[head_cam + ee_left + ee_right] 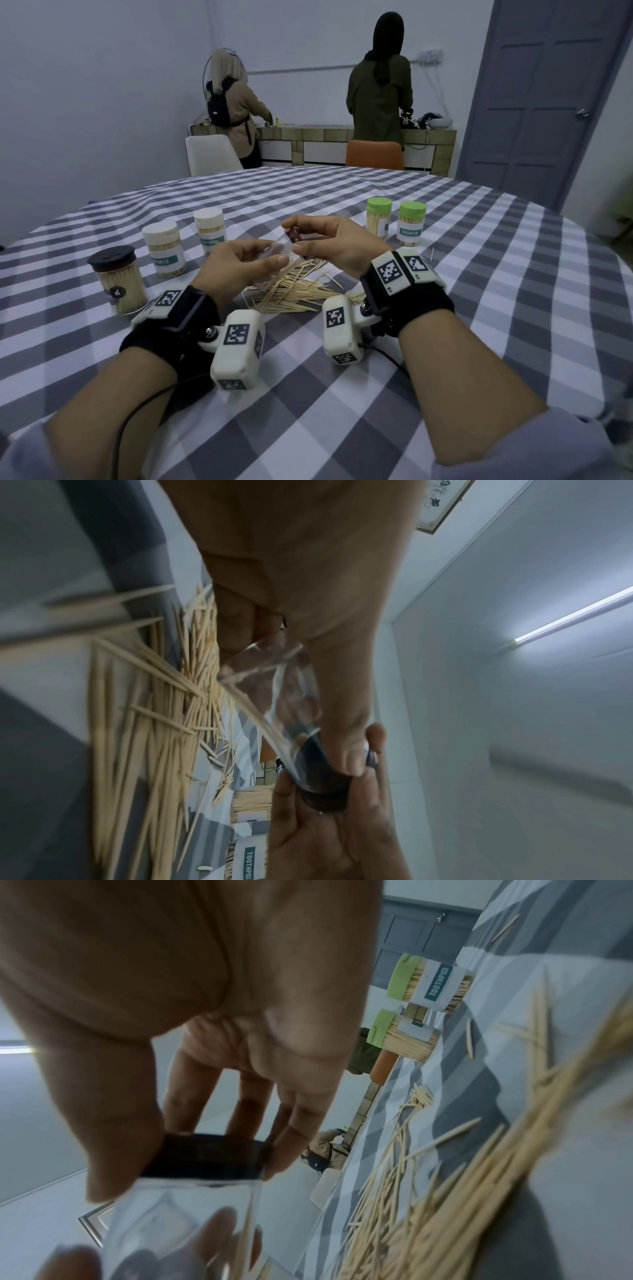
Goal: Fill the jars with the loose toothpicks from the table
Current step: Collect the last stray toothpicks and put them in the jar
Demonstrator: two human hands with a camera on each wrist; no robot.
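Note:
I hold an empty clear jar (pixel 279 248) tilted above a heap of loose toothpicks (pixel 294 289) on the checked tablecloth. My left hand (pixel 239 263) grips the clear body (pixel 274 696). My right hand (pixel 325 240) pinches its dark lid (pixel 294 236) with thumb and fingers. The lid (pixel 205 1156) sits on the jar's mouth, between my right thumb and fingers. One toothpick (pixel 263 723) lies along the jar's wall. The pile (pixel 445 1191) spreads below and right of the jar.
Filled jars stand around: a black-lidded one (pixel 116 277) at left, two white-lidded ones (pixel 164 248) (pixel 209 230) behind it, two green-lidded ones (pixel 378 217) (pixel 411 222) at right. A stray toothpick (pixel 432 253) lies near those. Two people stand at a far counter (pixel 329 133); chairs sit beyond the table.

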